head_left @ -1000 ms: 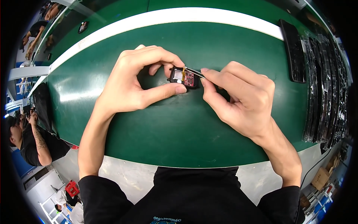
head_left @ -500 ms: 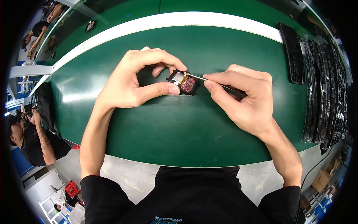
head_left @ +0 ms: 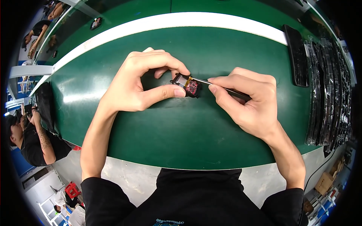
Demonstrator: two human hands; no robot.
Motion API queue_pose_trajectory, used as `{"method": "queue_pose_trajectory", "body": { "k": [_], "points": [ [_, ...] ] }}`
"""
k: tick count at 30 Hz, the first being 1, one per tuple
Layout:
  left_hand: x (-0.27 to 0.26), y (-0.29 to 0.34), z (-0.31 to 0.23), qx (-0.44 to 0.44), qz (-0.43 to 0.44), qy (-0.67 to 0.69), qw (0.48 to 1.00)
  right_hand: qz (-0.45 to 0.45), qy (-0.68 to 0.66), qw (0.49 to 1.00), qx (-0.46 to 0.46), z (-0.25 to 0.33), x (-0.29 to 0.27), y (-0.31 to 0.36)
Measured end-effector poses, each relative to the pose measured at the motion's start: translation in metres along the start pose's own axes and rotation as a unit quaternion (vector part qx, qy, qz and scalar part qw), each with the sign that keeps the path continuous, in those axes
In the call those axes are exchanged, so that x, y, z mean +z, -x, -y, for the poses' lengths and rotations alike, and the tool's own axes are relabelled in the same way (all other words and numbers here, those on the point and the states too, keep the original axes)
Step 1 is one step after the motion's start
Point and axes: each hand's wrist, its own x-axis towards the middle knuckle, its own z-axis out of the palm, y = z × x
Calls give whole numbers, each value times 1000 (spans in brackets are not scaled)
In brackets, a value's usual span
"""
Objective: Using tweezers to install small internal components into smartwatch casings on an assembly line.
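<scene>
My left hand pinches a small black watch case between thumb and forefinger, just above the green table. The open case shows a silver battery-like block, a red circuit board and a yellowish strip between them. From the right, my right hand grips slim metal tweezers like a pen. Their tip meets the upper edge of the case by the yellowish strip; whether it holds anything is too small to tell.
Stacked black trays in clear plastic stand at the table's right, beside a flat black panel. A white bar crosses the far side; another small device lies beyond it. A person in black works at the left.
The case has shifted slightly right and down in the picture and tilted a little. The tweezers' tip stays at its upper edge, now lying along the yellowish strip.
</scene>
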Motion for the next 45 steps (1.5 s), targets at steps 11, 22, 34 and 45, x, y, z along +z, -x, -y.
{"method": "queue_pose_trajectory", "body": {
  "k": [11,22,34,45],
  "points": [
    [-2,-1,2,4,22,-5,1000,23,-6,1000,0,-3,0,0],
    [-3,-1,-2,4,33,-15,999,28,-4,1000,7,-1,-1,1],
    [-3,0,0,3,32,-10,999,26,4,1000,-1,-3,1,3],
    [-3,0,-3,-13,38,-23,999,41,-6,999,12,-1,0,2]
  ]
}}
